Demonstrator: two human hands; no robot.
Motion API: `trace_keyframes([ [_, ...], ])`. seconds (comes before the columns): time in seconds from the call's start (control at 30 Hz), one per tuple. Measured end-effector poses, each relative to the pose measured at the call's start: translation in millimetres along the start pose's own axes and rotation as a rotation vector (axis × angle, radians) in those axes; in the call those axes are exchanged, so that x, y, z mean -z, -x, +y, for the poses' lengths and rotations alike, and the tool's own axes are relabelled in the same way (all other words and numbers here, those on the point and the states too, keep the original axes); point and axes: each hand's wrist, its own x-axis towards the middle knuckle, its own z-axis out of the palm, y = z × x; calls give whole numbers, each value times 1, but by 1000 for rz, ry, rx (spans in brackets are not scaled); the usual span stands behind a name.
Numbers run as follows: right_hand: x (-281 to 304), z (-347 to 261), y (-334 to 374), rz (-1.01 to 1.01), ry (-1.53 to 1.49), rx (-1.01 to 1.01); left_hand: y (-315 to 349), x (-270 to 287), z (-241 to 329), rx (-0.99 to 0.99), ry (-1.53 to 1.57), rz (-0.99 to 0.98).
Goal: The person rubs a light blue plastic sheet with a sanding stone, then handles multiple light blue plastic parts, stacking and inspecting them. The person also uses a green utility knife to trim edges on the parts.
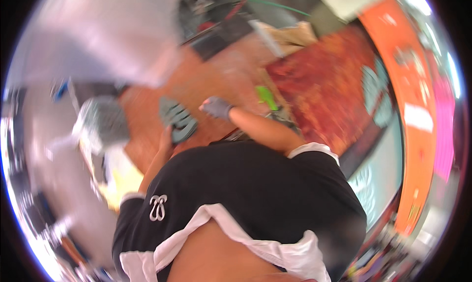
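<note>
A grey-green flat piece with dark slots [178,118], shaped somewhat like a shoe part, lies over the orange-red worktable left of centre. At its lower left edge, my left hand [166,138] grips it, the fingers partly hidden. My right hand [216,108], in a grey glove with bare fingertips, hovers over the table just right of that piece. Its fingers are curled closed; whatever they hold, if anything, is blurred and cannot be made out. Right of this hand lies a bright green object [266,97] beside some small dark items.
A red-stained board [319,80] fills the right side, with more grey-green slotted pieces [376,92] at its far edge. Beyond runs an orange beam [410,134]. At the left sits a grey plastic-wrapped bundle [103,122]. A blurred pale sheet [108,31] covers the upper left.
</note>
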Motion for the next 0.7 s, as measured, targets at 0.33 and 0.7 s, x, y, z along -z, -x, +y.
trace_keyframes([
  [0.33,169,21,254,610,-987,371,-18,-185,48,-956,-1440,162],
  [0.7,269,181,459,1332,-1264,277,-2,-646,-87,-1308,-1344,-1026],
])
